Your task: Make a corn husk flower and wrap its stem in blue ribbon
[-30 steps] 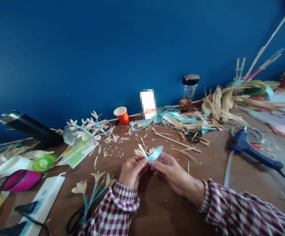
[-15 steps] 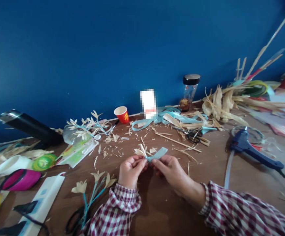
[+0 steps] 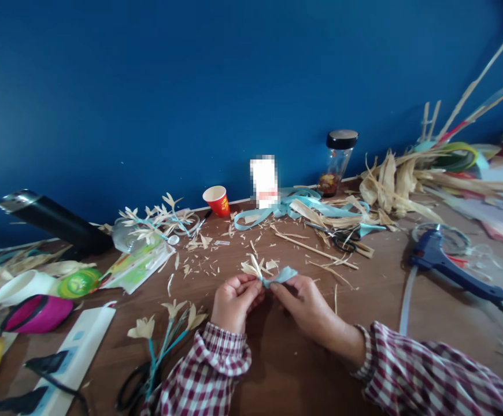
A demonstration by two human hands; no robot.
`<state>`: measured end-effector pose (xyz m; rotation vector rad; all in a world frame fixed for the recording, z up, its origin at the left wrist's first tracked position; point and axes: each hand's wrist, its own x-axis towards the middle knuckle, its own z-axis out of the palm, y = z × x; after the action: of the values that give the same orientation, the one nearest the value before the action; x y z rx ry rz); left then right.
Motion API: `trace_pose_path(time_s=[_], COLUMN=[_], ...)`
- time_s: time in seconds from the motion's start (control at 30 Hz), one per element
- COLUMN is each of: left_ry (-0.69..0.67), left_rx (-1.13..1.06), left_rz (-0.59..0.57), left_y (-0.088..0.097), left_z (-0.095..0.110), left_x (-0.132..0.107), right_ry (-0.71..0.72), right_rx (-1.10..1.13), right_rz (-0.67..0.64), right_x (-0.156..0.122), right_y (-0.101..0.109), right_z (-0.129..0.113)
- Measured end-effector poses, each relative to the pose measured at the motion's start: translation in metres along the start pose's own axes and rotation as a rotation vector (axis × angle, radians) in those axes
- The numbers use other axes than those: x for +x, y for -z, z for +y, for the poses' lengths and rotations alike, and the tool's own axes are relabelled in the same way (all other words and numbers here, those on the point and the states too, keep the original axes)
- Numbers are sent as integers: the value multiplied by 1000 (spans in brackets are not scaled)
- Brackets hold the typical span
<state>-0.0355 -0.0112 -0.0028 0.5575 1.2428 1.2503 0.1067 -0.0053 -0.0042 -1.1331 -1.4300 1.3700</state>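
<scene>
In the head view, my left hand [image 3: 236, 301] pinches a pale corn-husk flower [image 3: 252, 268] at its base, petals pointing up and left. My right hand [image 3: 306, 303] grips a light-blue paper strip [image 3: 284, 275] between thumb and fingers. One end of the strip meets the flower's base at my left fingertips; its free end sticks up past my right thumb. The flower's stem is hidden by my fingers. Beside my left forearm lie finished-looking husk flowers [image 3: 142, 329] on blue-wrapped stems, over black-handled scissors [image 3: 133, 386].
A blue glue gun [image 3: 453, 264] lies on the right. Toward the wall stand a red paper cup [image 3: 217, 202], a lidded glass jar [image 3: 337, 164] and coiled blue strips [image 3: 303, 202]. Husk scraps litter the middle. A power strip [image 3: 78, 346] with plugs is at left.
The free end of the blue strip has turned and now looks twisted and shorter above my right thumb. Both hands keep their pinch in nearly the same place.
</scene>
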Motion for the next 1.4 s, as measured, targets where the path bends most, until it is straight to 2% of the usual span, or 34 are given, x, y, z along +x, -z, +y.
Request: trace_pose_path(time_s=[0.17, 0.37, 0.67, 0.9, 1.23, 1.4], left_ry=[68, 45, -64, -5, -39, -59], left_rx=[-96, -96, 16, -30, -10, -1], left_rz=[-21, 4, -24, -8, 24, 21], left_y=[-3, -3, 2, 1, -1, 1], left_z=[6, 4, -2, -5, -9, -10], left_x=[-3, -2, 1, 2, 3, 5], right_ry=[-81, -82, -6, 127, 94, 57], right_rx=[170, 181, 31, -168, -325, -202], right_rz=[-8, -9, 11, 24, 62, 70], right_x=[1, 1, -2, -4, -8, -6], right_y=[-3, -4, -2, -1, -3, -3], right_z=[0, 0, -3, -2, 0, 0])
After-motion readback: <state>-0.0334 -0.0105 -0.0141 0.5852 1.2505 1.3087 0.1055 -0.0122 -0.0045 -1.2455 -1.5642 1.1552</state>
